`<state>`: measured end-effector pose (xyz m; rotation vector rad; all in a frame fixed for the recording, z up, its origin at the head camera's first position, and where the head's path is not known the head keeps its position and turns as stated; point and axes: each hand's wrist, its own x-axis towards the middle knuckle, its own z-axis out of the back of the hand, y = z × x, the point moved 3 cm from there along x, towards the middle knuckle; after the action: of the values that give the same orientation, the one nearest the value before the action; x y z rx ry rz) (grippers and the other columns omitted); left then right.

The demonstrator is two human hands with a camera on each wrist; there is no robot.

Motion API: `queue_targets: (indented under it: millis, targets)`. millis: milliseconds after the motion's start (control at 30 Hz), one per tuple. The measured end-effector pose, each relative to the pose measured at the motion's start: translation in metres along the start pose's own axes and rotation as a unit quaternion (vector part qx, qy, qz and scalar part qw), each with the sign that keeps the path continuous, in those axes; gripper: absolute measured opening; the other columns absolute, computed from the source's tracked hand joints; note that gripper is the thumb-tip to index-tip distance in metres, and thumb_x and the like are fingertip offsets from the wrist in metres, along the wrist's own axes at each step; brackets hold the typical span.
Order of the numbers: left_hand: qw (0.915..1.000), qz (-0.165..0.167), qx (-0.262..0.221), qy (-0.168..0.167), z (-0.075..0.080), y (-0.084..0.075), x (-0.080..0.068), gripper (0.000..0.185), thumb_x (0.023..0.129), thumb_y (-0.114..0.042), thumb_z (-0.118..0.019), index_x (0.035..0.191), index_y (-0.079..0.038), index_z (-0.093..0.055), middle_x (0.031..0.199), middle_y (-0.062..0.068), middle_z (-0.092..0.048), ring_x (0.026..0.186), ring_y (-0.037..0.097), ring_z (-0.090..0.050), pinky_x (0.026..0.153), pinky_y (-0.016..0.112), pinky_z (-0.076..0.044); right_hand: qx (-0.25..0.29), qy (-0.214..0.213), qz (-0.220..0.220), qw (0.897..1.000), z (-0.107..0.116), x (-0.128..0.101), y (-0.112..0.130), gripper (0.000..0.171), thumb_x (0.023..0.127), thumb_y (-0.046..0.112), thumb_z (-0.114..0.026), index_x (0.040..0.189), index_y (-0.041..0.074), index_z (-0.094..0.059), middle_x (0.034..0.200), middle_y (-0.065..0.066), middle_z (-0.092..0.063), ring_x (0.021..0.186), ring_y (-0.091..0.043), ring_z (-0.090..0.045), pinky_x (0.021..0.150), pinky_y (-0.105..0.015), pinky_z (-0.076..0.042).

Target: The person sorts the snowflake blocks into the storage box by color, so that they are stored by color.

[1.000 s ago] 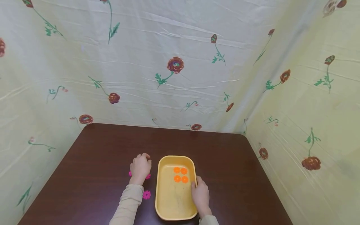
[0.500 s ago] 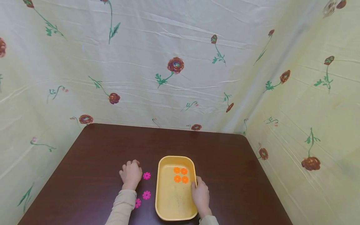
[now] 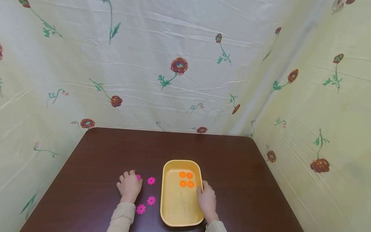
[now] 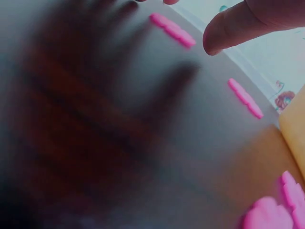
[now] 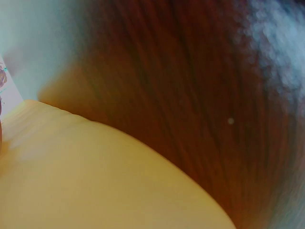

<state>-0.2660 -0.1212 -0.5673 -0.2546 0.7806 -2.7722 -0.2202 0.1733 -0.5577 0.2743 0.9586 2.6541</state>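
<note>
The dark brown table (image 3: 95,161) carries a yellow tray (image 3: 166,193) near its front edge. Four orange flower-shaped discs (image 3: 186,179) already lie inside the tray, grouped at its far end. Four pink flower-shaped discs (image 3: 151,180) lie on the table to the left of the tray, none in it; judged from this layout, the orange set is placed and the pink set is outstanding.

The right hand (image 3: 207,201) grips the tray's right rim, with the thumb over the inner edge and the fingers down the outer wall. The right wrist view shows only the tray wall against the table.

The left hand (image 3: 129,187) rests palm-down on the table with fingers relaxed and holds nothing. One pink disc lies partly under its fingertips. A second lies just beside it toward the tray, and two more lie nearer the wrist, apart from the hand. In the left wrist view, a fingertip (image 4: 224,33) hovers close above the table between two pink discs.
</note>
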Motion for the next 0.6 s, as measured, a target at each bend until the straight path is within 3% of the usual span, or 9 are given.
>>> queue_targets:
  millis: [233,600]
  targets:
    - [0.9997,-0.014,0.008,-0.020,-0.0012,0.0070,0.0015,0.038,0.076,-0.020,-0.070,0.101,0.005,-0.056,0.103,0.029,-0.048,0.096,0.047,-0.041,0.074,0.058,-0.033,0.008,0.000,0.002,1.000,0.0012,-0.0022,0.0011,0.027,0.086,0.014,-0.060,0.112,0.005,-0.058,0.091,-0.010,-0.063,0.078,-0.025,-0.062,0.066,-0.042,-0.050]
    - [0.9993,-0.015,0.026,0.022,0.0024,0.0087,0.0092,0.030,0.076,-0.021,-0.069,0.091,0.003,-0.057,0.097,0.028,-0.048,0.094,0.046,-0.042,0.073,0.057,-0.035,0.006,-0.002,-0.003,1.000,0.0010,-0.0016,0.0005,0.028,0.086,0.014,-0.060,0.112,0.005,-0.059,0.092,-0.010,-0.063,0.077,-0.025,-0.062,0.066,-0.042,-0.050]
